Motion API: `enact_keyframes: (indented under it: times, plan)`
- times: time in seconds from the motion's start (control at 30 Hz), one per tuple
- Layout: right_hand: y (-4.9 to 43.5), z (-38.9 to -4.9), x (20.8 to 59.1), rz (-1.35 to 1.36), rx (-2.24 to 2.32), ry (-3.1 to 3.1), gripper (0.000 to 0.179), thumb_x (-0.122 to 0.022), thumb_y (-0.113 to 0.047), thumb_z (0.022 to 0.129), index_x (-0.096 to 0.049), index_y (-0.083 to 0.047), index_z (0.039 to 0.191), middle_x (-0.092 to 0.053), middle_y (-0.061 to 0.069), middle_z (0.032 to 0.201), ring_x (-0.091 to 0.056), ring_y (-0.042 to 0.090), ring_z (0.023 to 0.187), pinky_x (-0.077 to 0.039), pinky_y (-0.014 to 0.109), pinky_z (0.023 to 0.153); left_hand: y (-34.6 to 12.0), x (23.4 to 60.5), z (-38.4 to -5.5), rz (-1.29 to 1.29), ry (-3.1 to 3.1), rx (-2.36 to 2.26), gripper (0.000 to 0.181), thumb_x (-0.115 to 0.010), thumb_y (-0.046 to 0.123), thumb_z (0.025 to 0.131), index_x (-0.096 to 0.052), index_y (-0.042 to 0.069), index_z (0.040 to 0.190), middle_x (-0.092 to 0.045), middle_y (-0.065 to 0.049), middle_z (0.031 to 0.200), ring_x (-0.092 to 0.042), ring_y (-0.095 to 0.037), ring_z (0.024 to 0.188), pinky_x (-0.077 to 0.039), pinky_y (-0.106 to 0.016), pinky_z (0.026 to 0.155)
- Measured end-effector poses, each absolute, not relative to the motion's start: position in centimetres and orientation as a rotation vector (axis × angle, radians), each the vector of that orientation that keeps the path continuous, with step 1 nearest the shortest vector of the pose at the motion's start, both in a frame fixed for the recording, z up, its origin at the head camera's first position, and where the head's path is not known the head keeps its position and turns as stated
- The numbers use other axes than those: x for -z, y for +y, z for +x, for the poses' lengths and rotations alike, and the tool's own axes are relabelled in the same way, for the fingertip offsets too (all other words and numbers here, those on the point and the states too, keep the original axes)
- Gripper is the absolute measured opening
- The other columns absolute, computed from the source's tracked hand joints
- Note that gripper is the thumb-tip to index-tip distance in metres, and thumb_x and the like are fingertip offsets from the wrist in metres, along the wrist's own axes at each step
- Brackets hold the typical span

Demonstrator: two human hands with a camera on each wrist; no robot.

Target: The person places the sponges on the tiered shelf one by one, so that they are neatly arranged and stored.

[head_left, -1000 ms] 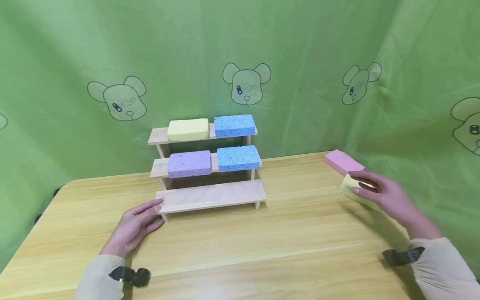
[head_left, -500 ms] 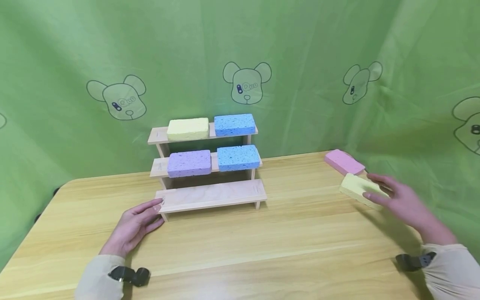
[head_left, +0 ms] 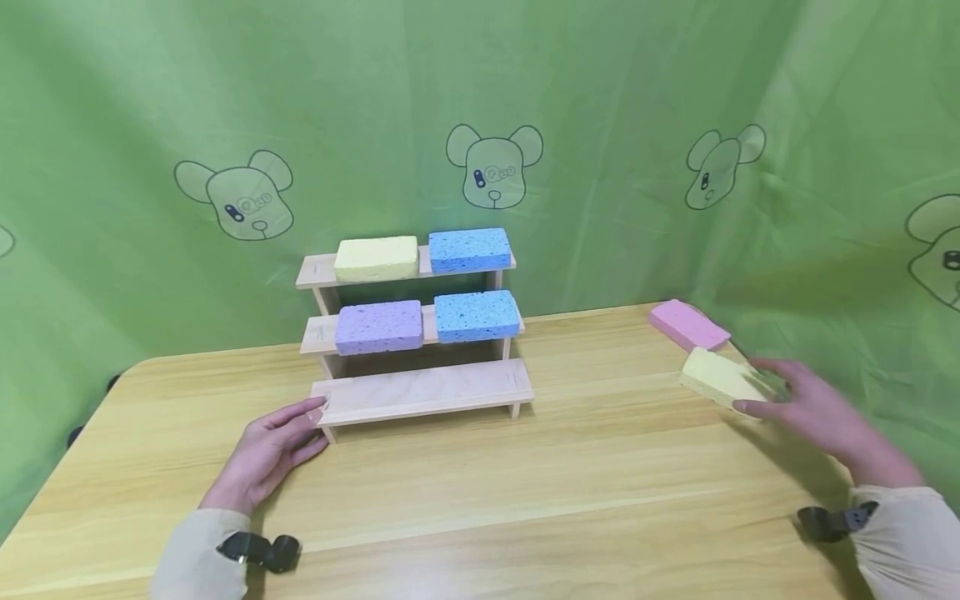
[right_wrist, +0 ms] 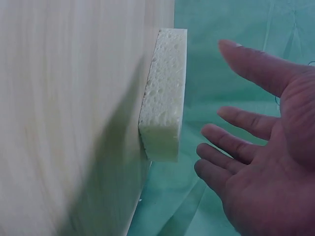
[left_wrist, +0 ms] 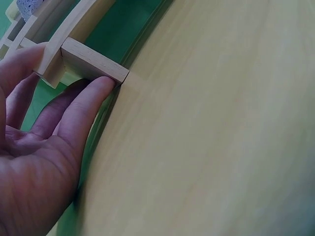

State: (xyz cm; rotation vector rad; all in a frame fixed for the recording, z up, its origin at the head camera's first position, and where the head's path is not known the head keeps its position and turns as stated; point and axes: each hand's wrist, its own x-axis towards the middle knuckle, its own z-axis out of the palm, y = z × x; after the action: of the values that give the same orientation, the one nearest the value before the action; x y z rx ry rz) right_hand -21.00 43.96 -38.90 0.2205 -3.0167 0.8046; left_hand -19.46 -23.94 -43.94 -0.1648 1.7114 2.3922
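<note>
A three-tier wooden display rack (head_left: 420, 393) stands at the middle back of the table. My left hand (head_left: 272, 450) holds the left end of its lowest step; in the left wrist view the fingers (left_wrist: 78, 115) curl against the rack's leg. To the right, a pale yellow sponge (head_left: 720, 377) lies flat on the table. My right hand (head_left: 821, 417) hovers just right of it, holding nothing. The right wrist view shows the thumb and fingers spread, with a gap between them and the yellow sponge (right_wrist: 165, 88).
A yellow sponge (head_left: 377, 258) and a blue sponge (head_left: 469, 250) sit on the top step, a purple sponge (head_left: 379, 327) and another blue sponge (head_left: 477, 317) on the middle one. A pink sponge (head_left: 688, 324) lies behind the yellow one at the table's right edge. Green curtain (head_left: 600, 208) surrounds the table.
My right hand has let go of the yellow sponge and drawn back to the right, leaving it on the table. The left hand and the rack have stayed put.
</note>
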Motion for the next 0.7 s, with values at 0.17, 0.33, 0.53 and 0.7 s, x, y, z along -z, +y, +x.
enact_keyframes:
  times: [0.17, 0.33, 0.53, 0.7]
  plan:
    - [44.4, -21.4, 39.3, 0.202, -0.817, -3.043, 0.087, -0.071, -0.037, 0.090, -0.026, 0.014, 0.144, -0.025, 0.046, 0.139, -0.027, 0.066, 0.119, -0.026, 0.081, 0.088, -23.9, 44.0, -19.4, -0.173, 1.710, -2.393, 0.020, -0.064, 0.003, 0.094, -0.074, 0.014, 0.107, -0.059, -0.003, 0.123, -0.064, -0.022, 0.108, -0.051, -0.041, 0.099]
    - [44.9, -21.7, 39.9, 0.168, -0.819, -3.076, 0.089, -0.072, -0.037, 0.090, -0.025, 0.016, 0.144, -0.023, 0.048, 0.138, -0.026, 0.067, 0.119, -0.025, 0.081, 0.090, -23.9, 44.0, -19.4, -0.174, 1.712, -2.390, 0.020, -0.064, 0.002, 0.094, -0.074, 0.015, 0.106, -0.059, -0.003, 0.122, -0.064, -0.022, 0.108, -0.050, -0.041, 0.099]
    - [45.6, -22.2, 40.6, 0.218, -0.803, -3.079, 0.087, -0.075, -0.027, 0.087, -0.026, 0.020, 0.140, -0.027, 0.049, 0.134, -0.030, 0.066, 0.117, -0.027, 0.080, 0.091, -23.9, 43.8, -19.4, -0.171, 1.720, -2.379, 0.020, -0.064, 0.003, 0.094, -0.073, 0.014, 0.108, -0.054, -0.006, 0.128, -0.063, -0.021, 0.108, -0.050, -0.041, 0.100]
    - [46.1, -22.8, 41.1, 0.240, -0.769, -3.070, 0.084, -0.075, -0.024, 0.087, -0.027, 0.021, 0.139, -0.030, 0.050, 0.132, -0.033, 0.065, 0.115, -0.029, 0.077, 0.092, -23.9, 43.8, -19.5, -0.177, 1.716, -2.383, 0.020, -0.064, 0.003, 0.094, -0.073, 0.014, 0.107, -0.052, -0.006, 0.129, -0.064, -0.021, 0.107, -0.050, -0.041, 0.100]
